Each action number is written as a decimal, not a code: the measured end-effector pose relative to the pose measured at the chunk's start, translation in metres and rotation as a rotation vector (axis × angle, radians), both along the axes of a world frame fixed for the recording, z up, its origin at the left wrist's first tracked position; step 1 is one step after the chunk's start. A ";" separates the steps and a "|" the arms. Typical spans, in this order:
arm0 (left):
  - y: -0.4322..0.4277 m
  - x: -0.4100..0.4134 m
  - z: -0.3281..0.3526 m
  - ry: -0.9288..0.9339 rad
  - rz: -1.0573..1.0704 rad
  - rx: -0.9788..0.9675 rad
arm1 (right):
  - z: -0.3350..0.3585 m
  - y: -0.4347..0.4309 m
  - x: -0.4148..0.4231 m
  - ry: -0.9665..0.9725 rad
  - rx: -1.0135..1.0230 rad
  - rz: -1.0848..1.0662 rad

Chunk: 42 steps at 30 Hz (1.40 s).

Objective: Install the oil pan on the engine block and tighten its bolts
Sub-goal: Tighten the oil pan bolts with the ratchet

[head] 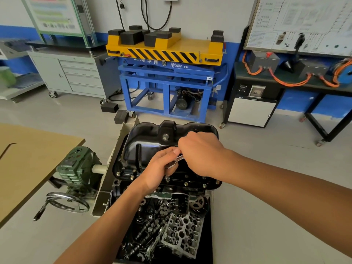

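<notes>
Black oil pan (144, 147); yellow-black-striped lift (163, 54).

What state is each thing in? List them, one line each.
oil pan: seated on the engine block, bolts visible in its flange.
engine block: under the pan.
ratchet: held in both hands, socket down on a near-flange bolt.
left hand: grips the ratchet's head end.
right hand: grips the ratchet's handle.
handwheel: untouched.

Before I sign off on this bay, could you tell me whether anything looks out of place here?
Two black blocks lie on the floor by the blue lift, while similar ones sit on its yellow top. The oil pan, where the left hand and right hand grip a ratchet, looks evenly seated.
</notes>
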<state>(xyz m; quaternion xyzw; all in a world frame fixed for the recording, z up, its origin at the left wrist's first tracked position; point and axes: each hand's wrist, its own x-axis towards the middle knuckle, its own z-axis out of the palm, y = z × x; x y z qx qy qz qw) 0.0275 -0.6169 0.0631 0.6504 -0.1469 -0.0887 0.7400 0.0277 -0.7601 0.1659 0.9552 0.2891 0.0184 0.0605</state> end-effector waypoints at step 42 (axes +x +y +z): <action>-0.002 0.018 -0.007 0.173 0.261 0.011 | -0.006 -0.018 -0.005 0.221 0.082 0.096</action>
